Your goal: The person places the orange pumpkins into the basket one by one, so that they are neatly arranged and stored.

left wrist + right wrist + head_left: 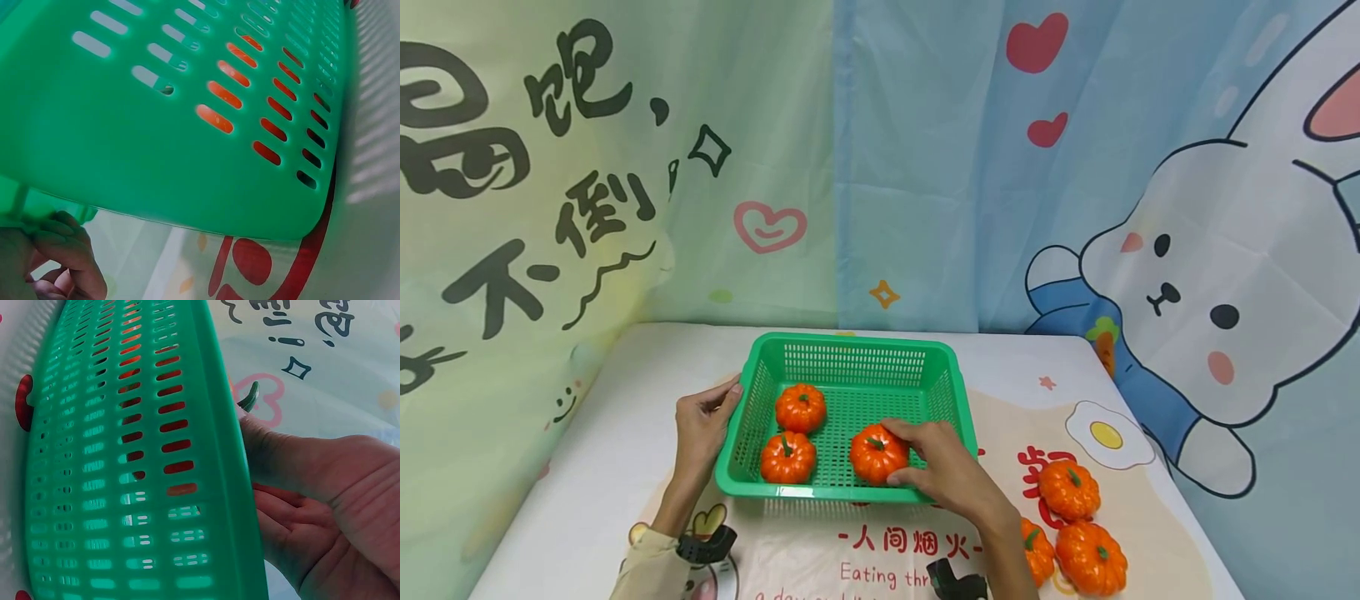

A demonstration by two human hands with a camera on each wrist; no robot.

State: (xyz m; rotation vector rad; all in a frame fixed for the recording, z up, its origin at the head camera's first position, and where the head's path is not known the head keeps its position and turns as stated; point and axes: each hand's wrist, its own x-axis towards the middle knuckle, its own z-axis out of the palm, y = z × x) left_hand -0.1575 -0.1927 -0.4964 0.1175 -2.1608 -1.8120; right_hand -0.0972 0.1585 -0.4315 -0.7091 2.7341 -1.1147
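A green plastic basket with slotted walls stands on the table. My left hand grips its rim at the left side, and in the left wrist view the curled fingers show at that rim. Inside the basket's right half, my right hand holds a small orange pumpkin between thumb and fingers. The right wrist view shows that hand reaching over the rim, the pumpkin mostly hidden behind the wall, its green stem showing. Two more pumpkins, one farther back and one nearer, sit in the left half.
On the table to the right lie three more pumpkins: one at the back, one in front, and one partly behind the right forearm. The printed tablecloth runs under the basket. A cartoon curtain hangs behind the table.
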